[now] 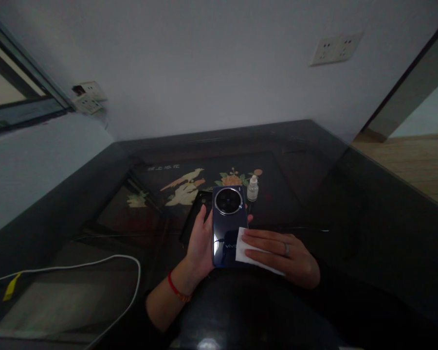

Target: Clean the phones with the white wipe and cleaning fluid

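My left hand (pixel 200 245) grips a dark blue phone (pixel 226 221) from its left side, back up, with the round camera ring at the far end. My right hand (pixel 284 255), a ring on one finger, lies flat on a white wipe (pixel 246 250) and presses it against the phone's lower right part. A red string bracelet circles my left wrist. A black phone case (pixel 195 214) lies on the table just behind my left hand. A small white-capped dropper bottle (pixel 253 188) stands upright beyond the phone.
The dark glass-topped table (pixel 314 194) bears a bird-and-flower inlay. A white cable (pixel 95 265) with a yellow tag loops across its near left. White walls with sockets (pixel 336 48) close the corner; a wooden floor shows at right.
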Available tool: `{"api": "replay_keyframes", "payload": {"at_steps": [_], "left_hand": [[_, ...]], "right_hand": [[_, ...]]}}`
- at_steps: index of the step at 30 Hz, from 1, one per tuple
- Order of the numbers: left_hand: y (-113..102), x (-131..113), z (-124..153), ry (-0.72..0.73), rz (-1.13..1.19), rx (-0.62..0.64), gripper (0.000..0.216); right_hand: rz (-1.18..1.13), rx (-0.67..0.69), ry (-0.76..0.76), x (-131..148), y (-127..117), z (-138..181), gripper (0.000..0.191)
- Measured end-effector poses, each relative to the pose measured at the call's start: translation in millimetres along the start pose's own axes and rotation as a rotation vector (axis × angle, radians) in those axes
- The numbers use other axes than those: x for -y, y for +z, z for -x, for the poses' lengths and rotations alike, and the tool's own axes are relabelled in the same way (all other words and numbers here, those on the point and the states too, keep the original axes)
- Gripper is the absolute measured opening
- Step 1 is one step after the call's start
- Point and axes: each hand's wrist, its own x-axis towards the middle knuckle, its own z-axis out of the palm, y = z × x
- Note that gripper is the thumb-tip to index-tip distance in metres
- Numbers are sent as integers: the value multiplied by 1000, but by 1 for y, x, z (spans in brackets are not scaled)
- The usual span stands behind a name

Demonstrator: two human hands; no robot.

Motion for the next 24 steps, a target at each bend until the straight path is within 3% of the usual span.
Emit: {"api": "replay_keyframes", "payload": {"at_steps": [9, 13, 18, 24], "left_hand": [[-2, 2, -1, 6, -39, 1, 59], [-4, 5, 1, -13, -55, -15, 54], [-9, 18, 6, -151, -44, 121, 53], [-9, 27, 9, -220, -94, 192, 56]], "right_hand": [[66, -56, -8, -3, -2, -3, 31], [180, -119, 67, -11, -12, -3, 40], [304, -199, 193, -19, -24, -7, 49], [313, -120, 134, -21, -21, -6, 54]]}}
